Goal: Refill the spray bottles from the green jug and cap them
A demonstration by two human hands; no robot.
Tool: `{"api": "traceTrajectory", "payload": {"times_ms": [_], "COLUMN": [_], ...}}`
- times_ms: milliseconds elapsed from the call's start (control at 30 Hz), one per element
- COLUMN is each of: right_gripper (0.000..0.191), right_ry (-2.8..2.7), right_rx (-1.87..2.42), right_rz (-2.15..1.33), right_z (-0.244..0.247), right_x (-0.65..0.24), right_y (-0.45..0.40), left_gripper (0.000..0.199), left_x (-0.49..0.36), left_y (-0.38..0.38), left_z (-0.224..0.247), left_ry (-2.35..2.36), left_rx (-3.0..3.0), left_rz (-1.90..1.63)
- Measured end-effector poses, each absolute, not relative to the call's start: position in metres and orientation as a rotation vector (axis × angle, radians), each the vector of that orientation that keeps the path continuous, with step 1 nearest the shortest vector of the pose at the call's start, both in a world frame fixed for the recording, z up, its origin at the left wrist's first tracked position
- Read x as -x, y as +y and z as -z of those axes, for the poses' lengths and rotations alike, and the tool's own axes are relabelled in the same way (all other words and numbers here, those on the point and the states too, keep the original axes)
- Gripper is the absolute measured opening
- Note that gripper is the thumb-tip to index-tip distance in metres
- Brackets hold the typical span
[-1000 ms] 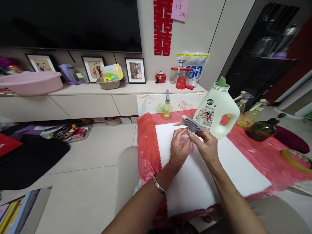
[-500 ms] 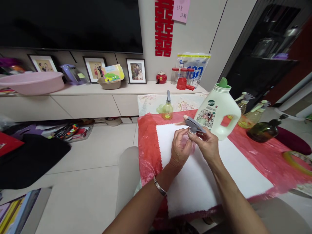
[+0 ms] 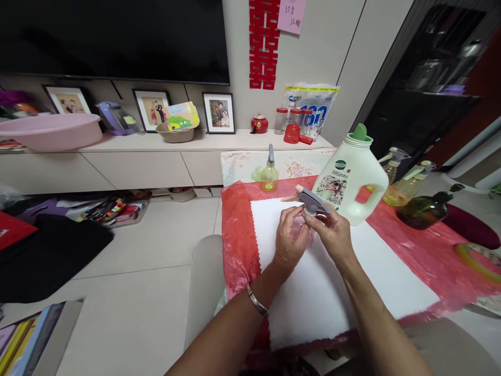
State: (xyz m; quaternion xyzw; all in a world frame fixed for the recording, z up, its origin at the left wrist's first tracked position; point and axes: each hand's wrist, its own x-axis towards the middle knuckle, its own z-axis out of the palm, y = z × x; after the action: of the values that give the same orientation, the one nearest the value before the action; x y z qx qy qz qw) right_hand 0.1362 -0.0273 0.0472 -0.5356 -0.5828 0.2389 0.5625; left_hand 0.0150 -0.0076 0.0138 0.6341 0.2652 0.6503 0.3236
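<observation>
A spray bottle with a grey trigger head (image 3: 313,202) and a see-through pinkish body (image 3: 298,228) is held over a white sheet (image 3: 313,297). My left hand (image 3: 290,237) is wrapped round the body, which the fingers partly cover. The thumb and fingers of my right hand (image 3: 332,230) pinch the collar under the trigger head. Just behind my right hand stands a large pale green jug (image 3: 352,175) with its mouth uncapped and a green piece in it. A small yellowish spray bottle (image 3: 269,176) stands farther back to the left.
Red plastic film (image 3: 238,230) lies under the sheet. To the right are several more bottles, including a dark green bottle (image 3: 422,211), and a roll of tape (image 3: 479,261). A cabinet (image 3: 148,167) behind bears framed photos, a pink basin (image 3: 50,133) and jars (image 3: 280,121).
Almost nothing differs. Both hands keep their hold on the spray bottle, with only a very slight shift in the fingers and the camera view.
</observation>
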Motion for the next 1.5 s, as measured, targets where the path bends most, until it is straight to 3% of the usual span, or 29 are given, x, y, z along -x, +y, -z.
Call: {"api": "traceTrajectory", "payload": {"times_ms": [367, 767, 1500], "right_gripper": [0.062, 0.057, 0.054], "right_ry": [-1.351, -1.324, -1.414], "right_rx": [1.3, 1.298, 1.233], "right_rz": [-0.537, -0.488, -0.555], "right_z": [-0.045, -0.042, -0.043], "right_x": [-0.134, -0.129, -0.139], "right_y": [-0.026, -0.024, -0.026], "left_gripper": [0.038, 0.049, 0.049], "left_x": [-0.016, -0.02, -0.018], "left_y": [-0.008, -0.007, -0.01], "left_z": [-0.013, -0.013, -0.014], "left_ry": [0.722, 0.733, 0.721], "left_rx": [-1.662, -1.683, -1.645], "left_rz": [-1.713, -1.779, -1.702]}}
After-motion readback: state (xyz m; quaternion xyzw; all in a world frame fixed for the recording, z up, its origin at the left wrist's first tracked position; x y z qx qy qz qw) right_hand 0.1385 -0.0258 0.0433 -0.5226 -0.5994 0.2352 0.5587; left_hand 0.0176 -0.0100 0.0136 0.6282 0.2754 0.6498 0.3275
